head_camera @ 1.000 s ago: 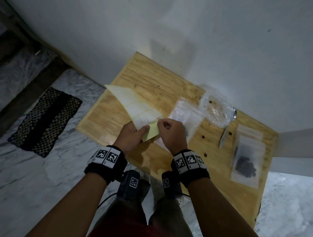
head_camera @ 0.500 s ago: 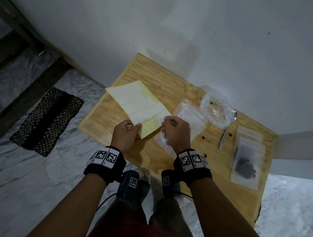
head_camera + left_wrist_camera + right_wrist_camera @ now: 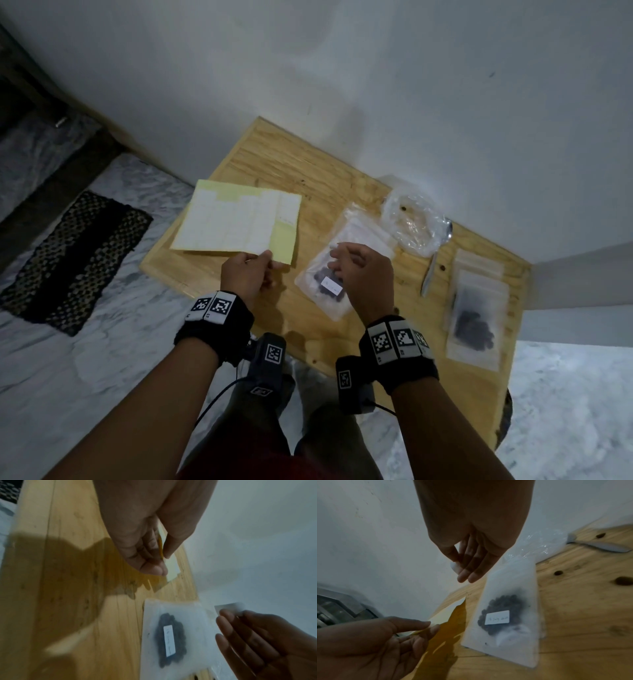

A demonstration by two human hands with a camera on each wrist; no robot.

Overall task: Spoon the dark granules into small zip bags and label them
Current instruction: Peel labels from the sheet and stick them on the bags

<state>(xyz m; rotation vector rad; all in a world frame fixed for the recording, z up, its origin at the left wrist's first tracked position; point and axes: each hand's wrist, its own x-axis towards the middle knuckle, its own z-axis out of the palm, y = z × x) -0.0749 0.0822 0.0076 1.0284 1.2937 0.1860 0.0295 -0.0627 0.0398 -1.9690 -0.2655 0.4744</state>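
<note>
Peeling appears finished: against the head view of a second ago, where both hands were joined at the corner of the label sheet [image 3: 236, 221], the hands are now parted. The sheet is pinched at its near edge between thumb and fingers of the left hand [image 3: 247, 272] and is swung out flat over the table's left edge. A small white sticker [image 3: 229, 607] is pinched at the fingertips of the right hand [image 3: 363, 274], the remaining fingers being loosely extended, above a zip bag [image 3: 330, 274] of dark granules [image 3: 503, 613]. That bag lies flat on the wooden table [image 3: 274, 161] and a written label [image 3: 497, 617] is already borne on it, so the fresh sticker is judged to be meant for another bag, though which one cannot be told.

Further filled bags [image 3: 474, 318] are stacked near the right edge, well apart from the hands. A spoon [image 3: 435, 263] and a crumpled clear plastic bag [image 3: 412, 222] lie between the two. Loose granules are scattered on the wood. Bare wood is left at the far corner by the wall, and the sheet overhangs the left rim.
</note>
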